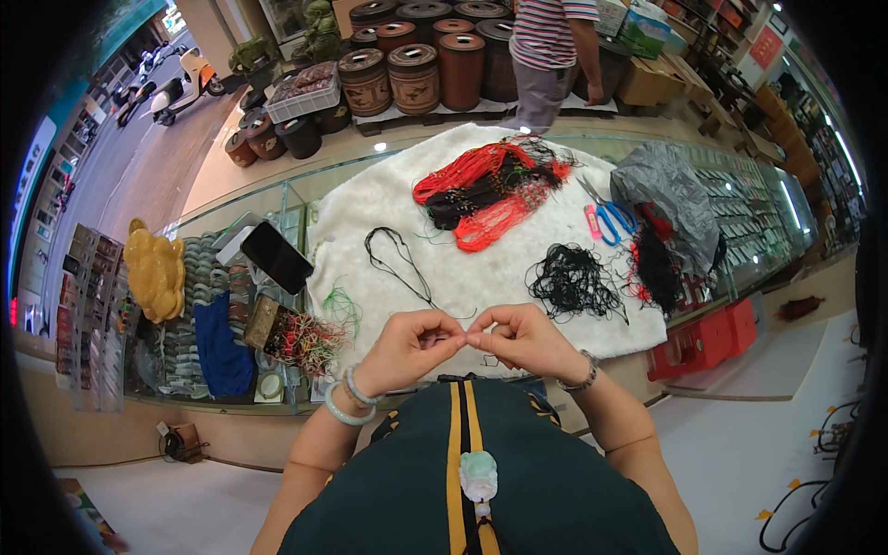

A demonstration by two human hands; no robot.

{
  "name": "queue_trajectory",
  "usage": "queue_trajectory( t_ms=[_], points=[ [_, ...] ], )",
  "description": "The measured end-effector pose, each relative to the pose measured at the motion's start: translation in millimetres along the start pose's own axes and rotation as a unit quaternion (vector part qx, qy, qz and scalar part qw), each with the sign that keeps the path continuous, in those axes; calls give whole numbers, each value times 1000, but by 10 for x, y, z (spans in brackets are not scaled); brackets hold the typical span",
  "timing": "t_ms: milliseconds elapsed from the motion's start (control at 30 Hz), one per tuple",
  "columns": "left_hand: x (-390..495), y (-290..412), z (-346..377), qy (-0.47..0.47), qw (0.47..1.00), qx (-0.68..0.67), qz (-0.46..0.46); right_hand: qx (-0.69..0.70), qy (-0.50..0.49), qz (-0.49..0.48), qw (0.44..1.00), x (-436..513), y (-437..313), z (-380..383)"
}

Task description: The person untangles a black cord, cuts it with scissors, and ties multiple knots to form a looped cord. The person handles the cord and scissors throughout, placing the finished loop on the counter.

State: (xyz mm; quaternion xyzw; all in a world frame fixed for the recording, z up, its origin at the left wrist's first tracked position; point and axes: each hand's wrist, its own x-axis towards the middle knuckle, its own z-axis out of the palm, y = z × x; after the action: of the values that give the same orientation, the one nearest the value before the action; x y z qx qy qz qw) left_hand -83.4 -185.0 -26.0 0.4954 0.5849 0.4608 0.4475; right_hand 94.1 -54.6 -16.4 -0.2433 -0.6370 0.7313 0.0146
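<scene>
My left hand [422, 343] and my right hand [524, 341] meet fingertip to fingertip above the near part of a white plush cloth [479, 277]. Both pinch a thin black cord [397, 258], whose loop lies on the cloth beyond my left hand. A short cord end sticks up between the hands, and a bit of cord shows under my right fingers. What sits right between the fingertips is hidden. Farther off lie a bundle of red and black cords [489, 187], a tangle of black cord [572, 281] and blue-handled scissors [610, 218].
A pink lighter-like item [592, 222] lies by the scissors. At right is a grey plastic bag [662, 201]. Left are a smartphone [276, 257], a box of cord scraps [295, 333], bangles [201, 277] and a blue cloth [223, 347]. A person [551, 59] stands beyond the glass counter [291, 191].
</scene>
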Motion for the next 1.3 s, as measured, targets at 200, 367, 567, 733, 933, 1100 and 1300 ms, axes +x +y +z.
queue_trajectory(
  t_ms=[200, 367, 567, 733, 933, 1100, 1300],
  points=[
    [-20, -201, -719, -143, 989, 11, -44, -71, -39, 31, 996, -92, 72, -149],
    [3, -603, -900, -98, 950, -294, 21, 1, -18, 30, 999, 85, 364, -61],
    [23, -682, -938, -41, 868, -495, 26, 56, 60, 53, 995, 259, 563, -72],
    [51, -328, -961, -39, 898, -437, -30, 64, 25, 69, 995, 280, 544, -74],
    [137, 178, -693, -125, 944, -288, -101, -141, 68, -159, 975, 361, 254, 37],
    [72, 349, -690, -109, 957, -245, -114, 18, -55, -153, 986, 477, -62, 185],
    [-409, 142, -784, -66, 942, -310, -111, 19, -217, -20, 976, 120, -201, -89]
  ],
)
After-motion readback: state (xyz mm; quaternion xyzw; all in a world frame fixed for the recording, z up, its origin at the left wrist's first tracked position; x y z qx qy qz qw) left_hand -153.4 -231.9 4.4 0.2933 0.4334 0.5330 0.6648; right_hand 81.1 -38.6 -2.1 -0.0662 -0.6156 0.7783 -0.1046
